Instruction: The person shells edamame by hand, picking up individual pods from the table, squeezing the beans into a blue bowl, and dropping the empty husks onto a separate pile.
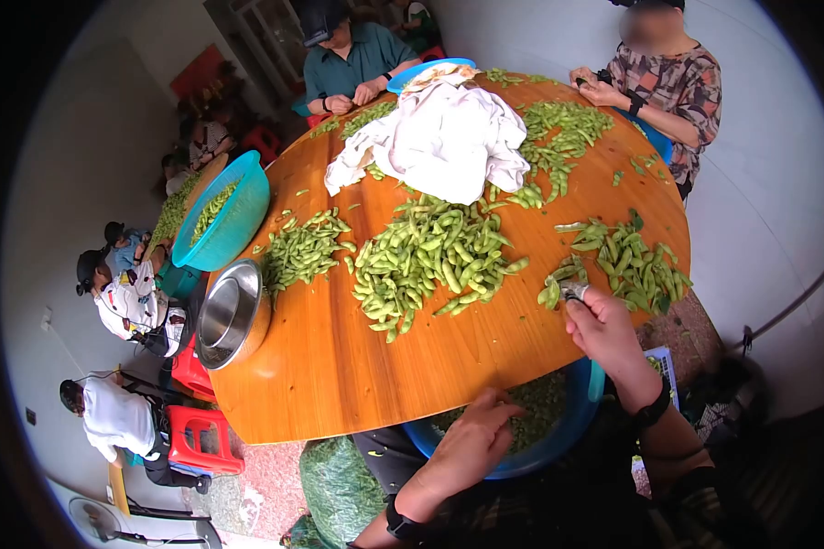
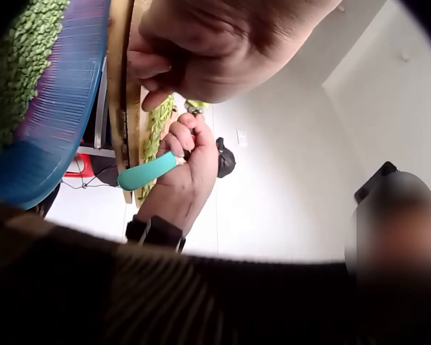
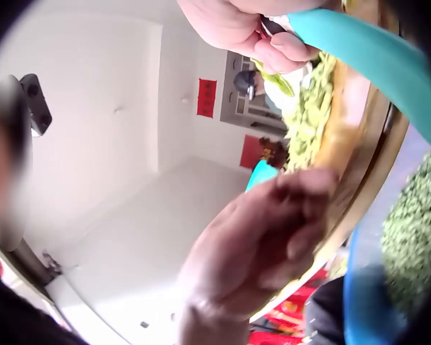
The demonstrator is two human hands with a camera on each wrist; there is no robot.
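Note:
My right hand (image 1: pixel 604 334) is above the table's near right edge, its fingers curled round a teal-handled tool (image 2: pixel 147 172). Green pods (image 1: pixel 553 289) lie just beyond its fingertips, and in the right wrist view a pod (image 3: pixel 276 80) shows beside them. My left hand (image 1: pixel 474 437) hangs over the blue basin (image 1: pixel 531 462), fingers loosely curled, with nothing seen in them. The basin, below the table edge, holds small shelled green beans (image 3: pixel 414 237). A large pod heap (image 1: pixel 430 256) lies on the wooden table (image 1: pixel 339 393), with a smaller heap (image 1: pixel 636 265) beyond my right hand.
Nested metal bowls (image 1: pixel 229 311) and a teal basin of pods (image 1: pixel 222 210) stand at the left edge. White cloth (image 1: pixel 453 137) lies farther back. Two people (image 1: pixel 362 69) (image 1: pixel 668 82) sit across the table. A green mesh sack (image 1: pixel 339 485) is below, near red stools (image 1: pixel 201 439).

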